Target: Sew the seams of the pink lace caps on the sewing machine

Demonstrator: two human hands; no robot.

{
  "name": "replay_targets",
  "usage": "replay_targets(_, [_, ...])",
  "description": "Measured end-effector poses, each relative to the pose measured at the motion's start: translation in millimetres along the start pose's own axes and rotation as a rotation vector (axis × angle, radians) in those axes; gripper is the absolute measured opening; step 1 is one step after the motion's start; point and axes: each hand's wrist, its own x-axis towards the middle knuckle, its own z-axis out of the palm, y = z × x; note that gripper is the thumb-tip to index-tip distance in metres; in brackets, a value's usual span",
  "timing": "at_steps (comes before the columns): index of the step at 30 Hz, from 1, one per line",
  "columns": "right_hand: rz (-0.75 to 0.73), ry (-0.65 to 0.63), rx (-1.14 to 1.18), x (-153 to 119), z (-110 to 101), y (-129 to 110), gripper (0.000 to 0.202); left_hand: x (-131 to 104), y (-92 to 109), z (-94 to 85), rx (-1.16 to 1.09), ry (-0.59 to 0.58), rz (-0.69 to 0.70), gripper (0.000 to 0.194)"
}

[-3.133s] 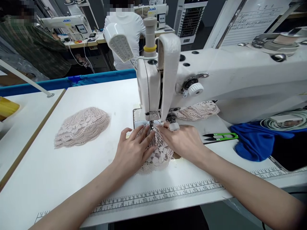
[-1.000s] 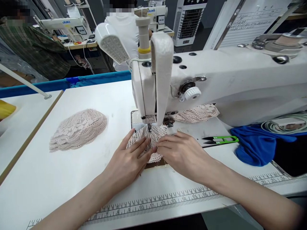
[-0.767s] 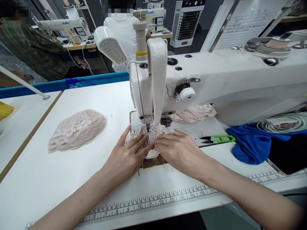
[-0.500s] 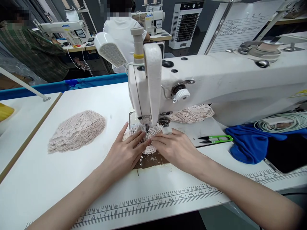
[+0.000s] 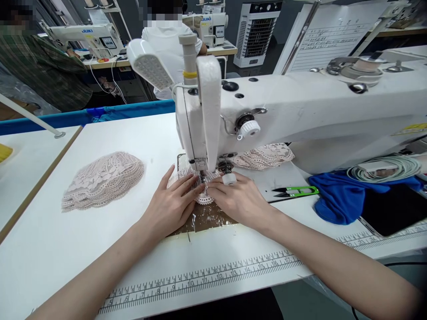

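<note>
A scalloped piece of pale pink lace [image 5: 204, 198] lies beneath the presser foot [image 5: 202, 176] of a white sewing machine [image 5: 290, 95]. My left hand [image 5: 171, 202] rests on its left side, open, thumb and fingers apart and fingertips close to the foot. On the lace's right side is my right hand [image 5: 240, 198], its fingers bent, close together and pressed onto the edge; the thumb is hidden. Both hands cover part of the lace. More lace [image 5: 265, 156] lies behind the needle area, under the machine arm. A stack of lace pieces [image 5: 103, 182] sits at the left.
Green thread snips [image 5: 296, 191], a blue cloth [image 5: 340, 200], a coil of pale tape [image 5: 383, 170] and a black phone [image 5: 396, 209] lie at the right. A printed ruler [image 5: 207, 282] runs along the front edge. Two people work beyond the blue cloth-covered edge [image 5: 133, 110].
The lace has fed a little away from me under the foot, both hands moving with it, and more brown surface shows in front. The whole view has shifted slightly.
</note>
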Motion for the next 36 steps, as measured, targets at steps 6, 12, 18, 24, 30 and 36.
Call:
replay_targets(6, [0.16, 0.049, 0.15, 1, -1, -1, 0.025, 6, 2, -2.4, -0.31, -0.046, -0.204, 0.026])
replay_targets(12, [0.341, -0.039, 0.28, 2, -2, 1, 0.021, 12, 0, -9.2, -0.573, -0.095, -0.362, 0.033])
replay_targets(18, [0.27, -0.097, 0.347, 1, -11, -3, 0.021, 5, 1, -11.5, -0.458, -0.098, -0.244, 0.031])
replay_targets(24, [0.106, -0.125, 0.226, -3, -15, -11, 0.021, -9, 16, -12.0, 0.004, 0.015, 0.072, 0.026])
replay_targets(30, [0.065, -0.111, 0.154, -6, -12, -15, 0.018, -12, 19, -9.7, 0.084, 0.002, 0.104, 0.029])
replay_targets(36, [0.072, -0.107, 0.148, -7, -10, -14, 0.018, -10, 14, -9.5, 0.071, 0.003, 0.103, 0.031])
